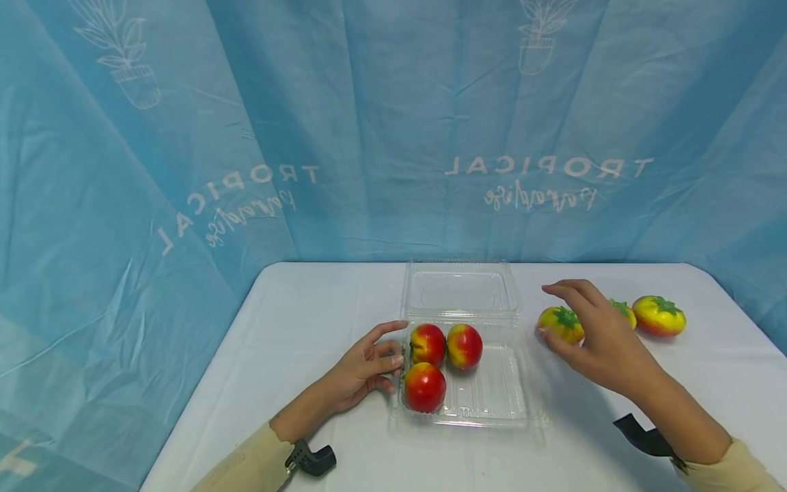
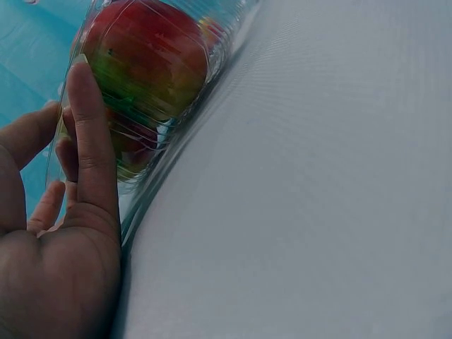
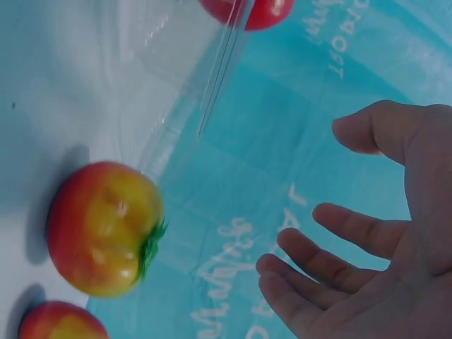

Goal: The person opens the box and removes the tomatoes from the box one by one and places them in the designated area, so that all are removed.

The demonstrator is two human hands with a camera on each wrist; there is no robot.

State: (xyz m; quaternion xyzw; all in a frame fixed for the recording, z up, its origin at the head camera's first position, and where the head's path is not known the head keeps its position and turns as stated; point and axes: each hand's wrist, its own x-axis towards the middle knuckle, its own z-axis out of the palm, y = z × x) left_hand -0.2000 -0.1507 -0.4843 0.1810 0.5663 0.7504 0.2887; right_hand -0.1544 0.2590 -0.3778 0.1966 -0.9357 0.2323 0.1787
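Observation:
A clear plastic clamshell container point(image 1: 492, 383) lies on the table with its lid point(image 1: 458, 290) folded back. Three red-and-yellow tomato-like fruits point(image 1: 464, 346) sit in its left part. At the container's left rim, my left hand point(image 1: 363, 369) holds the edge between thumb and fingers; the left wrist view shows its fingers point(image 2: 92, 141) against the clear wall. Over the fruits on the right hovers my right hand point(image 1: 605, 342), fingers spread and bent. Nearest its thumb is a yellow fruit with a green leafy top point(image 1: 561, 324). Nothing lies in the right palm point(image 3: 424, 268).
Another yellow-red fruit point(image 1: 659, 316) lies to the right, and one more point(image 1: 624, 312) is partly hidden behind the right hand. A white cloth covers the table point(image 1: 320, 294). Blue printed curtains point(image 1: 393, 137) hang behind and at the left.

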